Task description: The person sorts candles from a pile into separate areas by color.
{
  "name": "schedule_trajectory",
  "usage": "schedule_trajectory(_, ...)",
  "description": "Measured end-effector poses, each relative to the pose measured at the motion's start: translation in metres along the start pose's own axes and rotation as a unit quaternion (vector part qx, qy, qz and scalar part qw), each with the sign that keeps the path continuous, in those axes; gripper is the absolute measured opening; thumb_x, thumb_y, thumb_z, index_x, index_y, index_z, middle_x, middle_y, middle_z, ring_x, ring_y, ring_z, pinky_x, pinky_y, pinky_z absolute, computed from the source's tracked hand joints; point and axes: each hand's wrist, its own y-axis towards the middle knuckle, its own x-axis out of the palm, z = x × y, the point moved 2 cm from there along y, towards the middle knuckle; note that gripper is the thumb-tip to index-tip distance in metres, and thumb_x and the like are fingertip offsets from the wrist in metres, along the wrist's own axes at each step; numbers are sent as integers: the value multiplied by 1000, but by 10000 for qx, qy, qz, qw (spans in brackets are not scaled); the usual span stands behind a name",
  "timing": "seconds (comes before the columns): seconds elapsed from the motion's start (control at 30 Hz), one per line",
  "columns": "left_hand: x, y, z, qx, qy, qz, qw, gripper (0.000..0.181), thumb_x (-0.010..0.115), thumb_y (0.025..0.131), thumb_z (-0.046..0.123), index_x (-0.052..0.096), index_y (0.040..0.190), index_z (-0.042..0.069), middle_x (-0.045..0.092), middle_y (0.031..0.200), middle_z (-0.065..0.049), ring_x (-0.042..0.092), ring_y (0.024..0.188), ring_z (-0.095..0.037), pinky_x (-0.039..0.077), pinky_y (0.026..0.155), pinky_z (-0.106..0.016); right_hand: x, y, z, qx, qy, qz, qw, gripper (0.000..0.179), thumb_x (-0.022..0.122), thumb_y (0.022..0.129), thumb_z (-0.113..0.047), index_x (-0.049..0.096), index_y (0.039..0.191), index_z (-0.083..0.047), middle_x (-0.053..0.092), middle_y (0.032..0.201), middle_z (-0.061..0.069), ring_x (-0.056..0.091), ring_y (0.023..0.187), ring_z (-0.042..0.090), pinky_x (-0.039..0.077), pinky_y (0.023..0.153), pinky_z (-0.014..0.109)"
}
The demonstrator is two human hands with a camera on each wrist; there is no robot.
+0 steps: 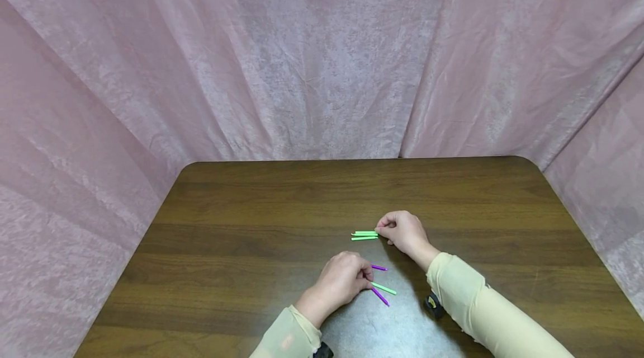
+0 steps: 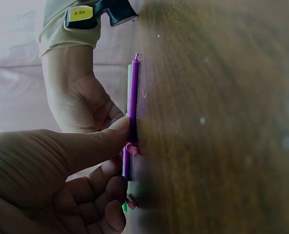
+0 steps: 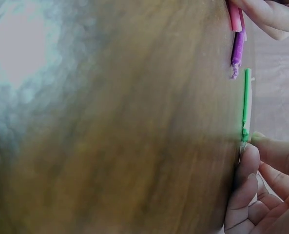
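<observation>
On the brown table [image 1: 241, 224], my right hand [image 1: 381, 230] pinches the right ends of a few light green straws [image 1: 364, 235] that lie flat and point left. In the right wrist view the green straws [image 3: 245, 105] run along the table edge-on, and fingertips [image 3: 249, 156] hold their near end. Closer to me, my left hand [image 1: 366, 281] grips a small bunch of straws: two purple pieces [image 1: 379, 267] and a green one [image 1: 384, 289] stick out to the right. In the left wrist view my thumb [image 2: 112, 134] presses a purple straw [image 2: 133, 97] against the fingers.
Pink cloth [image 1: 322, 56] walls in the table at the back and both sides. A black wrist camera mount [image 1: 432, 304] with a yellow label hangs under the right sleeve. The table's front edge is out of view.
</observation>
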Motion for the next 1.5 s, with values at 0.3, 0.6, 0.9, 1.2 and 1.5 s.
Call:
schedule_trajectory(0.3,-1,0,1,3,-72,-27,10000,18,85,70,21,67,69,24,47,61,17,43,60,3,34,55,-16,-2,-2,-1,-23,152,18,9999,6,75,82,-13,73,77,-12,68,69,-3,60,52,9,46,54,26)
schedule_trajectory(0.6,-2,1,2,34,-40,-52,10000,21,85,70,20,64,67,23,44,60,17,41,59,2,33,54,-16,-3,-4,1,106,239,-6,9997,6,75,83,-12,73,78,-10,69,69,-2,61,53,10,46,53,24)
schedule_trajectory(0.9,-1,1,1,59,11,-22,10000,19,84,70,18,66,67,22,45,61,16,43,60,2,34,55,-16,-5,-6,3,88,239,52,9997,5,76,83,-14,74,79,-11,70,70,-3,62,54,10,46,55,25)
schedule_trajectory(1.2,-1,0,0,-80,-88,14,9999,18,83,72,19,66,67,22,48,63,16,44,61,2,36,56,-17,-5,-8,6,-33,380,75,9992,4,75,83,-10,74,79,-9,70,71,-1,63,54,12,46,54,25)
schedule_trajectory(1.5,-5,0,-3,-242,-530,128,9982,16,81,76,16,67,69,20,50,63,16,45,60,4,36,57,-16,-8,-12,10,-272,527,19,9982,4,75,83,-10,74,82,-6,71,74,1,64,55,14,47,57,24)
